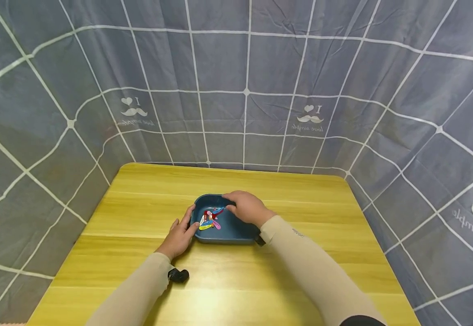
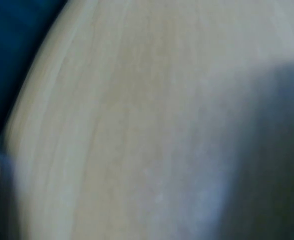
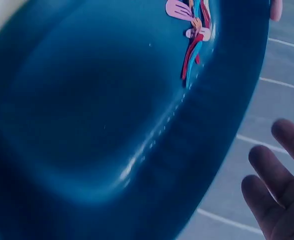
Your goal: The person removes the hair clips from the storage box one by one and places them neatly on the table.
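Note:
A dark blue rectangular tray (image 1: 236, 233) sits on the table in the head view. Small slim pieces (image 1: 211, 219) in red, pink, yellow, white and light blue lie heaped in its left part; their kind is unclear. My left hand (image 1: 178, 236) holds the tray's left end, thumb over the rim and fingers along the outside. Over the far rim hovers my right hand (image 1: 248, 208), its thumb pointing inward close to the heap. In the right wrist view its fingers (image 3: 269, 167) are loosely spread beyond the rim, with nothing visible between them.
The yellow wood-grain table (image 1: 301, 203) extends all around the tray. A grey curtain (image 1: 224, 113) with white grid lines encloses the back and both sides. A small black device (image 1: 178, 275) is strapped at the left wrist. The left wrist view shows mostly blurred tabletop.

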A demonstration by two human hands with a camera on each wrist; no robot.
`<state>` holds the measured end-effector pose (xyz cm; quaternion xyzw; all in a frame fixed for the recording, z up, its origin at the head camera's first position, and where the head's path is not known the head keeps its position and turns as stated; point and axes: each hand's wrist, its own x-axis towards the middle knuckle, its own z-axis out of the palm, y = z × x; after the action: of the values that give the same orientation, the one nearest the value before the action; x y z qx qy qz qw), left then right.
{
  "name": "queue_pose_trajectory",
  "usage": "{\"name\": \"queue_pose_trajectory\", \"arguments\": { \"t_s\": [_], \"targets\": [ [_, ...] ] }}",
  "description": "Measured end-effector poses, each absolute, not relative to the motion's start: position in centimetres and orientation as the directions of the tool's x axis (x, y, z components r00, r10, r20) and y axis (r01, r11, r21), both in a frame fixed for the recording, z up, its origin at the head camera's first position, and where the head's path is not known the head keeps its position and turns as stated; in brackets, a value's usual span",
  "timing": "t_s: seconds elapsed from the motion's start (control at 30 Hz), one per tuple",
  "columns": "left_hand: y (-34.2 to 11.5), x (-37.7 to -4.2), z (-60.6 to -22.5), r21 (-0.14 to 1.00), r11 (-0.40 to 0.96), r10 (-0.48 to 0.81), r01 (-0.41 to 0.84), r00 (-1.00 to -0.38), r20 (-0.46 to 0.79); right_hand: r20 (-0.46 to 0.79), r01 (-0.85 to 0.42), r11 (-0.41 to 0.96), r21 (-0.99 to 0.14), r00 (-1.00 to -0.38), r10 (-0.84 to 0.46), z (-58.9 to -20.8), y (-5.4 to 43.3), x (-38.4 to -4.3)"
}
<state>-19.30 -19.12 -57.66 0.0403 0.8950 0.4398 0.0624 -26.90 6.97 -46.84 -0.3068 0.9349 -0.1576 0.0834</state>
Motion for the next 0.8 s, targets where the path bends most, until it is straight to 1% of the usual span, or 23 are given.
{"name": "queue_pose_trajectory", "arguments": {
  "t_s": [0.13, 0.27, 0.5, 0.8],
  "targets": [
    [-19.1, -19.3, -57.9, 0.786, 0.618, 0.12, 0.012, -0.99, -0.08, -0.094, -0.546, 0.741, -0.391, -0.777, -0.622, -47.6, 5.9, -27.2],
    [-19.2, -19.2, -57.9, 0.784, 0.62, 0.114, 0.003, -0.99, -0.087, -0.137, -0.519, 0.744, -0.419, -0.774, -0.618, -48.7, 4.9, -27.7],
    [-19.3, -19.2, -57.9, 0.784, 0.621, 0.108, 0.013, -0.992, -0.07, -0.191, -0.522, 0.754, -0.398, -0.757, -0.625, -49.2, 3.4, -28.4],
    [-18.9, -19.1, -57.9, 0.79, 0.612, 0.127, 0.038, -0.991, -0.05, -0.189, -0.514, 0.757, -0.404, -0.763, -0.619, -48.9, 2.6, -29.6]
  ]
}}
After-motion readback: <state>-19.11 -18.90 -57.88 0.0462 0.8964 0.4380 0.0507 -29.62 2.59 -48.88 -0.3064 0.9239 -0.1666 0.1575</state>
